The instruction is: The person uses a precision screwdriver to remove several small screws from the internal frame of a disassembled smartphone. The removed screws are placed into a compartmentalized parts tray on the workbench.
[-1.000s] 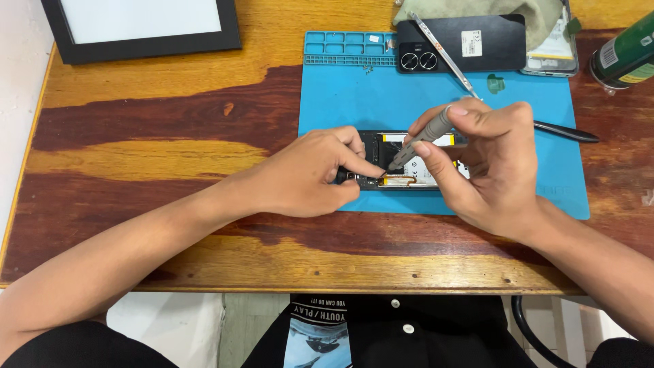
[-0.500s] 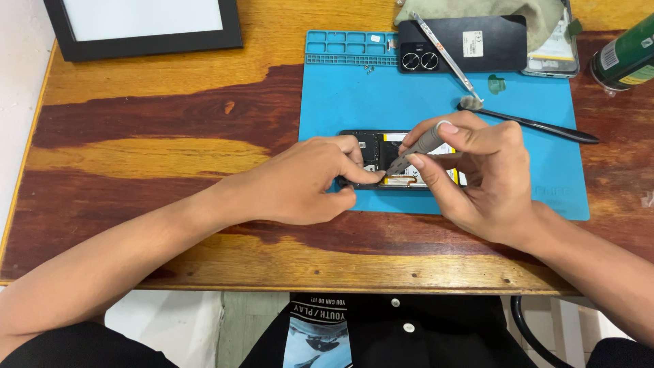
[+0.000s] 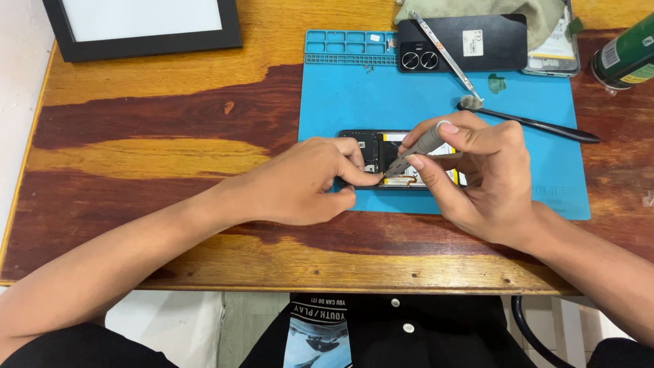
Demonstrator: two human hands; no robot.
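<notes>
An opened phone (image 3: 381,146) with its back removed lies on the blue work mat (image 3: 340,102), circuit board and yellow battery strip showing. My left hand (image 3: 300,184) rests on the phone's left end, its index finger and thumb pinching the near edge. My right hand (image 3: 477,170) holds a thin grey screwdriver (image 3: 415,148) tilted down to the left, its tip on the board near my left fingertip. The right part of the phone is hidden under my right hand.
A black phone back cover (image 3: 470,44) with two camera rings lies at the mat's far edge, metal tweezers (image 3: 443,58) across it. A black spudger (image 3: 538,126) lies right of my hand. A green can (image 3: 627,54) stands far right; a black-framed board (image 3: 143,27) far left.
The right hand has tilted the screwdriver lower and brought its tip down onto the board beside the left fingertip. The left hand has stayed on the phone's left end.
</notes>
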